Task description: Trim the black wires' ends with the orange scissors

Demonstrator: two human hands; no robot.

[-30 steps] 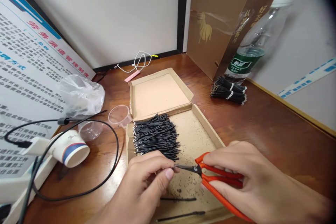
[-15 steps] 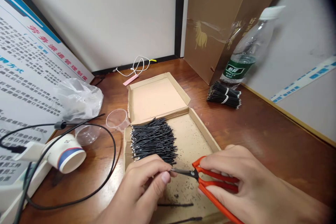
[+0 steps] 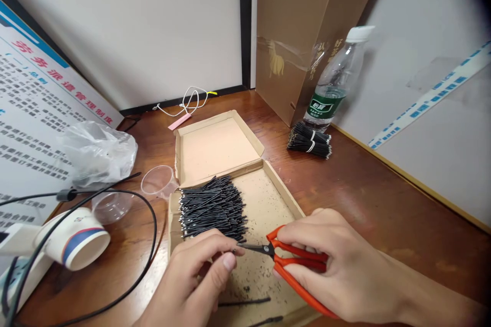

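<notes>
- Your right hand [image 3: 330,260] is clamped on the snips [image 3: 295,265]: thumb over the upper orange handle, fingers wrapped under the lower one, handles squeezed close together.
- The snips have bright orange looped handles and short dark blades, whose tips point left and meet your left fingertips.
- Your left hand [image 3: 195,278] is pinched shut, thumb against forefinger, on a thin black wire [image 3: 235,249]; only a short stub shows at the blade tips.
- Just beyond your left hand lies a heap of wires [image 3: 210,207], short, black, with bare metal ends, in the box [image 3: 276,184].
- Black specks dot the box floor under the blades.
- Two loose wires [image 3: 245,301] lie near your left wrist.
- Well beyond your right hand, a tied bundle [image 3: 309,140] sits by a bottle [image 3: 332,82].
</notes>
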